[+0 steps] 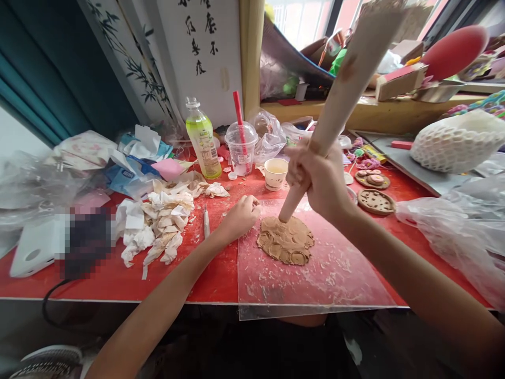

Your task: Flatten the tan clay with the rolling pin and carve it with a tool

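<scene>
Wooden stick (339,95) against clay (286,243), Chinese characters (195,48) behind

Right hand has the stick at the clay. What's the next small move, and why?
Probably shift the pale stick slightly nearer and press it into the middle of the clay: the right hand grips it at a steep tilt, its lower end is at the clay's far edge, and the surface looks uneven, with round dents along the near edge.

Slim, bare forearms (410,266) taper to a bare left hand (241,217) and right hand (326,179).
</scene>
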{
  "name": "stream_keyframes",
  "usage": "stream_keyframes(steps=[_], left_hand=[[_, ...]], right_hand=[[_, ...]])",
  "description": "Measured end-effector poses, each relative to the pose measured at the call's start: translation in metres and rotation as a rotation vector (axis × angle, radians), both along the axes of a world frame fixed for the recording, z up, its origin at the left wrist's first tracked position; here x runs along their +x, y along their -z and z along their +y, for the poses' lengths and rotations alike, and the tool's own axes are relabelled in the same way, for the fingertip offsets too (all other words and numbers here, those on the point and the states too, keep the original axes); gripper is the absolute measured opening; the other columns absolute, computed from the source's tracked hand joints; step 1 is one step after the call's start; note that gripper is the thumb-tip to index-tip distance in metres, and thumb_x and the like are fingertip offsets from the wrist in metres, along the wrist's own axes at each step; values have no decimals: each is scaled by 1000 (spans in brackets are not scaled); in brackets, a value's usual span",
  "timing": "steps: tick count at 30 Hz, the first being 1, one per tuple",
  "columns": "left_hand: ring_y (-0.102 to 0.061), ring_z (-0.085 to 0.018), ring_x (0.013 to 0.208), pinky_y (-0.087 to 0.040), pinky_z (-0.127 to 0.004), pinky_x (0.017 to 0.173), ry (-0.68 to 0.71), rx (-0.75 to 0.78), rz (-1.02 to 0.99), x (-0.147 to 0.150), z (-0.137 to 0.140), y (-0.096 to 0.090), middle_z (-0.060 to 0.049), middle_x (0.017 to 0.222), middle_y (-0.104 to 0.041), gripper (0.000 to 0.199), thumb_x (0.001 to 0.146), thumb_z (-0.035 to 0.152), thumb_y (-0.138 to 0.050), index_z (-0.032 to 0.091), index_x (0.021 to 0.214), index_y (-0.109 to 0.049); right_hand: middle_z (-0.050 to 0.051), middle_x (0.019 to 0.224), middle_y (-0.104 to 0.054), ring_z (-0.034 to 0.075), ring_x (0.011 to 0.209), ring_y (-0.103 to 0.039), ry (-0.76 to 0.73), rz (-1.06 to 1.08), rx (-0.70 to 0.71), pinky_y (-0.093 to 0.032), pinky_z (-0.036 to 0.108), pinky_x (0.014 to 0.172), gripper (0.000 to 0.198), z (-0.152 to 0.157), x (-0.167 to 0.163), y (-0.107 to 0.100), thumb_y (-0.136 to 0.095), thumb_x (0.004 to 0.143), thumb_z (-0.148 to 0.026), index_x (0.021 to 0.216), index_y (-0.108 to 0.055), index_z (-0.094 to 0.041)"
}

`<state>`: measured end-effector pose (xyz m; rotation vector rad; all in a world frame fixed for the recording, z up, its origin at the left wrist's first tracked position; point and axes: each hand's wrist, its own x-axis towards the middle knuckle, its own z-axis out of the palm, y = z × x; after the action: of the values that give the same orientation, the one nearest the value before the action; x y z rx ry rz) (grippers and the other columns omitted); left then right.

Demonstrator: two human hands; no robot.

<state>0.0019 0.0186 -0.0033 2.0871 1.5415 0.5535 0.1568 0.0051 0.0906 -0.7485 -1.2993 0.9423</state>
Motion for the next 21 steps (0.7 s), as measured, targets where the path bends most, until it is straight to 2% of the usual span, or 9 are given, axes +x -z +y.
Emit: stream_keyframes(steps=[3, 5, 7, 10, 12, 13, 15, 19, 21], left_hand=[[-55, -19, 96, -41, -31, 82, 2, -12, -3, -1, -2, -1, -6, 100, -57, 17, 89, 26, -35, 20, 90, -51], [-55, -19, 95, -41, -30, 81, 6, -16, -4, -1, -2, -2, -5, 100, -57, 17, 90, 27, -35, 21, 90, -51], [-55, -19, 95, -41, -31, 80, 5, -11, -2, -1, -2, -2, -5, 99, -57, 16, 89, 27, -35, 21, 89, -51], [-54, -20, 94, -41, -32, 81, -1, 9, 6, 0, 0, -1, -7, 97, -56, 15, 89, 26, -35, 20, 86, -49], [-54, -20, 94, -40, -32, 82, -2, 18, 8, 1, 1, 0, -7, 96, -56, 15, 89, 25, -35, 19, 85, -49], [-54, -20, 94, -40, -32, 82, -1, 18, 8, 1, 1, 0, -7, 96, -56, 15, 89, 25, -36, 20, 85, -49], [-54, -20, 95, -40, -32, 83, 1, 13, 4, 1, 1, 0, -6, 98, -57, 14, 89, 24, -36, 20, 87, -49], [-54, -19, 96, -40, -31, 82, 9, -9, -4, -1, -1, -2, -5, 100, -57, 16, 89, 25, -35, 21, 89, -50], [-54, -19, 96, -40, -31, 82, 6, -14, -2, -1, -2, -2, -6, 100, -57, 16, 89, 25, -35, 21, 89, -50]], right_hand=[[-7, 44, -31, 7, 38, -30, -18, 127, 176, -30, 25, 39, 30, -3, -1, -33, -59, 74, -16, 53, -39, -22], [-6, 43, -34, 9, 38, -31, -13, 141, 216, -30, 26, 38, 30, -5, -4, -36, -59, 74, -17, 53, -39, -23], [-6, 43, -39, 10, 39, -35, -15, 58, 133, -31, 27, 38, 28, -6, -8, -20, -62, 73, -21, 53, -43, -24], [-4, 44, -44, 10, 41, -40, -34, -123, -73, -33, 27, 42, 28, -5, -13, 18, -64, 72, -22, 52, -44, -22], [-4, 45, -43, 8, 43, -41, -24, -157, -110, -34, 26, 44, 29, -3, -14, 32, -62, 73, -21, 51, -43, -21], [-5, 45, -42, 8, 43, -40, -18, -146, -95, -34, 26, 45, 29, -2, -13, 32, -61, 74, -21, 52, -43, -20], [-6, 44, -40, 7, 41, -38, -18, -91, -40, -34, 25, 44, 28, -1, -11, 17, -60, 74, -21, 53, -43, -21], [-7, 42, -33, 8, 38, -32, 5, 91, 166, -27, 26, 38, 28, -1, -5, -32, -61, 72, -16, 52, -42, -22], [-7, 43, -33, 8, 38, -31, 16, 135, 253, -27, 26, 38, 29, -2, -3, -40, -60, 72, -14, 51, -41, -22]])
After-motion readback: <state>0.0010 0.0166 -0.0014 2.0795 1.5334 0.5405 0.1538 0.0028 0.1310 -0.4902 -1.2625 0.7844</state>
